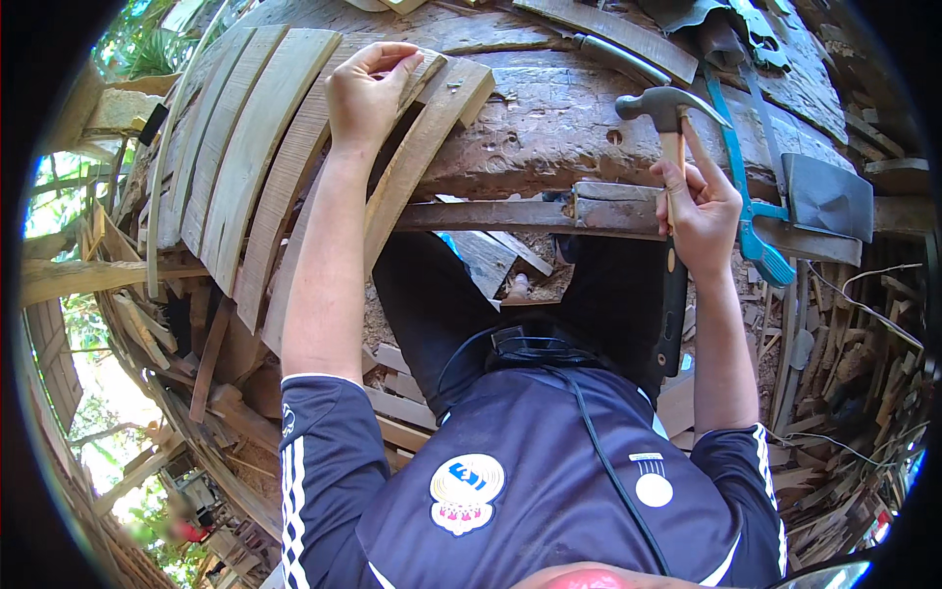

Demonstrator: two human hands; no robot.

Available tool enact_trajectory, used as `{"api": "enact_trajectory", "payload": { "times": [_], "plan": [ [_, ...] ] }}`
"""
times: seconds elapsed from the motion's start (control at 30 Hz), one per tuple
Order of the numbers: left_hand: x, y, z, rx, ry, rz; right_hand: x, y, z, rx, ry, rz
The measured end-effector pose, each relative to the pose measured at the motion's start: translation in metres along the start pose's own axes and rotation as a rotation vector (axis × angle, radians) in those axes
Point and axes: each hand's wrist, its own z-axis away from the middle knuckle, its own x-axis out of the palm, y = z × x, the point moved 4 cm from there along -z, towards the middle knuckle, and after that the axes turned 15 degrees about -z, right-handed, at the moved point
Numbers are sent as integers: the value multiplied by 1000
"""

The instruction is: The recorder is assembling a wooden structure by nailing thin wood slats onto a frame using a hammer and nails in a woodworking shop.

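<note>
My right hand (702, 206) is wrapped round the handle of a claw hammer (673, 147), its forefinger stretched up along the neck below the metal head. The dark grip end hangs down beside my leg. My left hand (368, 93) rests at the far end of a row of wooden slats (265, 128), its fingertips pinched together over a slat end; whatever they hold is too small to make out. Just right of that hand a thicker wooden strip (432, 147) slants toward me, with a tiny bit of something on its far end.
A thick, worn wooden workbench (540, 128) spans the far side. To the right lie a teal-handled saw (741, 187) and a dark flat blade (829, 196). At the back is a long tool with a metal shaft (623, 61). Wood scraps (844, 383) are heaped at right.
</note>
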Motion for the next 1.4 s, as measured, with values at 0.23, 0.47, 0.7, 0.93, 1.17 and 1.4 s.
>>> {"api": "enact_trajectory", "payload": {
  "times": [0.23,0.47,0.7,0.93,1.17,1.4],
  "plan": [
    [-1,0,5,-30,-1,23,62,-34,-18,-41,-135,7],
    [-1,6,9,-20,9,4,125,-53,-50,-207,-247,140],
    [-2,-1,10,6,77,-49,171,-63,-64,-149,-347,307],
    [-18,37,6,-132,60,28,191,-64,-73,-564,-382,399],
    [-8,12,5,-9,144,39,198,-73,-66,-483,-348,497],
    [1,-2,10,0,63,-71,183,-74,-72,-336,-363,520]
  ]
}}
